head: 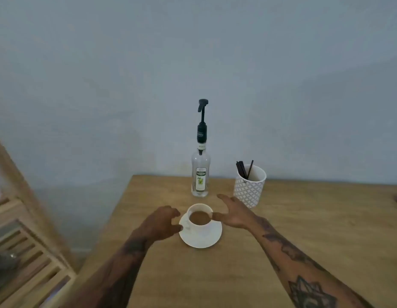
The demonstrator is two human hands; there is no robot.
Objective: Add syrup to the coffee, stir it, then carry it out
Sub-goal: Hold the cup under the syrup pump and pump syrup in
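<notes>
A white cup of brown coffee stands on a white saucer on the wooden table. Behind it rises a clear syrup bottle with a black pump on top. My left hand hovers at the saucer's left rim, fingers curled and apart, thumb touching or nearly touching the rim. My right hand is spread at the cup's right side, its thumb at the cup's rim. Neither hand holds anything.
A white patterned holder with several black stir sticks stands right of the bottle, just behind my right hand. A wooden slatted rack sits at lower left beside the table. A plain wall runs behind the table.
</notes>
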